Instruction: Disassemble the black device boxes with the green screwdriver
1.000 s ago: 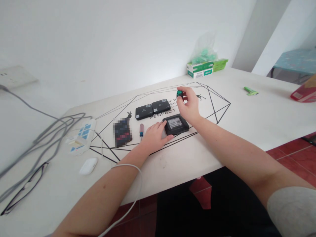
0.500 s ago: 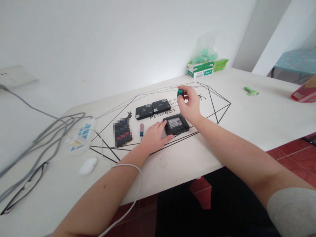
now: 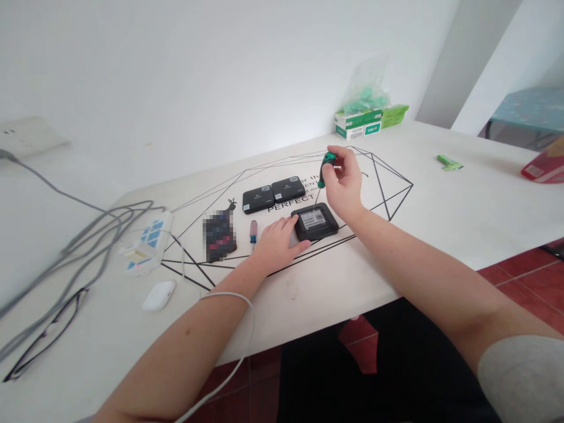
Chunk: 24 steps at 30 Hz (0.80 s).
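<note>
A flat black plastic device (image 3: 325, 228) with a white label on its upper face lies on the table. My left hand (image 3: 278, 239) steadies its left side, fingers along the edge and thumb at the near corner. In my right hand (image 3: 344, 181) is a green and black screwdriver (image 3: 326, 165), pinched by the handle and held tilted. Its thin shaft points down to the far part of the labelled face; whether the tip sits in a screw is too small to tell. Left of my left hand lies a second screwdriver (image 3: 253, 230) with a pinkish clear handle and blue collar.
Two similar black devices (image 3: 288, 188) lie side by side farther back. A pixelated dark item (image 3: 219, 236), a white earphone case (image 3: 159, 295), a power strip (image 3: 152, 244) with grey cables and eyeglasses (image 3: 46, 338) are on the left. Green boxes (image 3: 359, 119) stand by the wall. A green wrapper (image 3: 449, 163) lies right.
My right hand has turned the screwdriver so its handle and shaft now show, with the tip down at the device. My left hand and the device have stayed in place.
</note>
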Motion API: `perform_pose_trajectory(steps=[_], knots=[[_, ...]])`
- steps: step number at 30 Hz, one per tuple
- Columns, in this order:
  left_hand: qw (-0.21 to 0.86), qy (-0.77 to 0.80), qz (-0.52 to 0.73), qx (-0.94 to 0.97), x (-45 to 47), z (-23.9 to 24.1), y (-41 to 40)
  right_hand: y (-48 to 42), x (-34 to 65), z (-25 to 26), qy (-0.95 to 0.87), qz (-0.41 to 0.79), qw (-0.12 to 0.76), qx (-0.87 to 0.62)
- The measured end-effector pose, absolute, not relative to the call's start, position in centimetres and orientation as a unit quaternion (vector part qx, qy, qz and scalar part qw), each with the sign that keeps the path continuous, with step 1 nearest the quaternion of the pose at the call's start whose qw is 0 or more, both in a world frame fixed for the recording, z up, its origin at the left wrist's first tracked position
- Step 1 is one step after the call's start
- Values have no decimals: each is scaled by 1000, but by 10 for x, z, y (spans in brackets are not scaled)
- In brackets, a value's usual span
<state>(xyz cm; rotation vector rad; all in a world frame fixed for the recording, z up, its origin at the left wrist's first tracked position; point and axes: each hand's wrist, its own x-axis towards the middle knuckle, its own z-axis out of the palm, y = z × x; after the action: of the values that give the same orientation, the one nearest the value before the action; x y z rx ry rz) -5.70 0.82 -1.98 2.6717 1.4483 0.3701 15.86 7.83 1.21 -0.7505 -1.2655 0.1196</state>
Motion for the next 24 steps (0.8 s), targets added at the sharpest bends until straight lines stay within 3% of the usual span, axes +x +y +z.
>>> perform_pose_trajectory(steps=[6,9,16,24], knots=[[36,521,242,818,-56,-15,9,77,145,0,-592,148,723,-324],[30,521,245,817,-57,-12,12,73,137,-4,-601,171,713,-318],[29,538,202,818,-62,-12,19,72,139,2,-600,144,715,-328],[-49,583,265,767,-70,-13,25,62,137,8,-604,142,712,-329]])
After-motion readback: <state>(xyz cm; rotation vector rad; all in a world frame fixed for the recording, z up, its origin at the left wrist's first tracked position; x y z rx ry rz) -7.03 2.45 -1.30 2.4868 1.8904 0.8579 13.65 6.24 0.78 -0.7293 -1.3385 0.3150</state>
